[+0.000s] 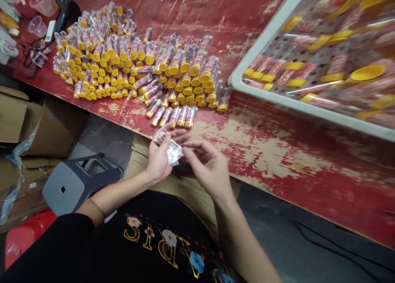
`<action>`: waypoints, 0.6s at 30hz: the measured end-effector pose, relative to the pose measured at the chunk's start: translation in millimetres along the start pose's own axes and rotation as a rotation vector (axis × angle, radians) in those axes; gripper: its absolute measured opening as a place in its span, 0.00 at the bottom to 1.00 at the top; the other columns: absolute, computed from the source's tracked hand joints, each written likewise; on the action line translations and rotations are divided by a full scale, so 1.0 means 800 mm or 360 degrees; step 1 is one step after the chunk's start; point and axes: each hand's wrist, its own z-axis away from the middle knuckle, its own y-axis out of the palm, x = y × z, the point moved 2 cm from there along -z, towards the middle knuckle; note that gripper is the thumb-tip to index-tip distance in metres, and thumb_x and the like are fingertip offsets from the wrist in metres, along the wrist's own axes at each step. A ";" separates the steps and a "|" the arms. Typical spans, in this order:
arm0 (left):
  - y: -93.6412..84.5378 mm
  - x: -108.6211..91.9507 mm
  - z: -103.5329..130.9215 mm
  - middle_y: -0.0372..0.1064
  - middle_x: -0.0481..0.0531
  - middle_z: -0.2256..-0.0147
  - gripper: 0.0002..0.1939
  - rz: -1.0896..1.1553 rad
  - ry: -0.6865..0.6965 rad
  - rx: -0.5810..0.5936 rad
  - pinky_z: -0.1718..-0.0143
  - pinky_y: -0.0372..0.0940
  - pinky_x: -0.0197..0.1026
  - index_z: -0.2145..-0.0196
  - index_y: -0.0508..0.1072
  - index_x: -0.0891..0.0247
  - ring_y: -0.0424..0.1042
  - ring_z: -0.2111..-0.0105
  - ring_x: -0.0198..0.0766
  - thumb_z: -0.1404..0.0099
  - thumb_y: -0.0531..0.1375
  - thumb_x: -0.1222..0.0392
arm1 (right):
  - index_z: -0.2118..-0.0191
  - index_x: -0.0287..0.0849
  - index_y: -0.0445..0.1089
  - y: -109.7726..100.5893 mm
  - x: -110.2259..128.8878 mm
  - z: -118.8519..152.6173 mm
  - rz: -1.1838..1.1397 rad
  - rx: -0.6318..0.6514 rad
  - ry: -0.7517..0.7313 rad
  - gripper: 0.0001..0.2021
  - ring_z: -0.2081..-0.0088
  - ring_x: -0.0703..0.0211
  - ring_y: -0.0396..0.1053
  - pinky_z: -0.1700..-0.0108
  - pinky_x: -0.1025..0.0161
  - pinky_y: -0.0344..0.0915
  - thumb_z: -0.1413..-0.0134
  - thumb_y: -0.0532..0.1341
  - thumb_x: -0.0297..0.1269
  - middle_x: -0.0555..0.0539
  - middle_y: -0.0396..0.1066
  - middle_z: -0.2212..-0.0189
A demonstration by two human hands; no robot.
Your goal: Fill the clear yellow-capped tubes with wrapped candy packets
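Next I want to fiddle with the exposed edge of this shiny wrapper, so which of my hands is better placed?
Probably your right hand: it is right beside the exposed edge of the shiny wrapper. Your left hand is taken up holding the wrapper.

Shiny packet held in our left hand

We hold a small packet (pixel 174 152) of clear, glossy film in our left hand (pixel 159 155), under the thumb. It catches a whitish, silvery glare and looks crinkled; its upper end is darker, and we cannot read any print on it. It lies aslant, that dark end toward ten o'clock, the bright end toward four. Its three-o'clock edge meets the fingertips of our right hand (pixel 208 163); we cannot tell whether they pinch it. From the middle of our view, it sits toward eight o'clock.
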 end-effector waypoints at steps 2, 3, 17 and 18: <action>-0.008 -0.004 -0.008 0.77 0.48 0.65 0.18 0.0027 0.0012 -0.0129 0.54 0.73 0.40 0.41 0.74 0.57 0.79 0.66 0.33 0.27 0.65 0.61 | 0.49 0.46 0.77 -0.016 -0.004 -0.028 0.0299 -0.0105 -0.0189 0.14 0.54 0.52 0.77 0.49 0.50 0.78 0.36 0.66 0.46 0.42 0.79 0.54; -0.012 -0.006 -0.012 0.76 0.47 0.67 0.18 0.0039 0.0021 -0.0173 0.55 0.73 0.39 0.40 0.74 0.57 0.77 0.69 0.31 0.27 0.64 0.62 | 0.46 0.47 0.77 -0.022 -0.007 -0.043 0.0456 -0.0116 -0.0306 0.16 0.48 0.48 0.76 0.43 0.46 0.76 0.37 0.67 0.44 0.40 0.77 0.49; -0.024 -0.007 -0.020 0.76 0.47 0.69 0.19 0.0103 -0.0086 -0.0188 0.50 0.74 0.43 0.41 0.75 0.60 0.80 0.67 0.35 0.26 0.65 0.57 | 0.52 0.45 0.81 -0.024 -0.017 -0.063 0.0528 -0.0113 -0.0426 0.12 0.46 0.48 0.76 0.40 0.46 0.74 0.37 0.67 0.43 0.40 0.78 0.50; -0.020 -0.006 -0.021 0.78 0.48 0.68 0.20 0.0116 -0.0075 -0.0153 0.48 0.73 0.45 0.41 0.75 0.60 0.82 0.63 0.38 0.27 0.66 0.54 | 0.53 0.44 0.81 -0.021 -0.012 -0.053 0.0411 -0.0117 -0.0337 0.12 0.50 0.50 0.77 0.45 0.49 0.76 0.36 0.66 0.45 0.41 0.79 0.53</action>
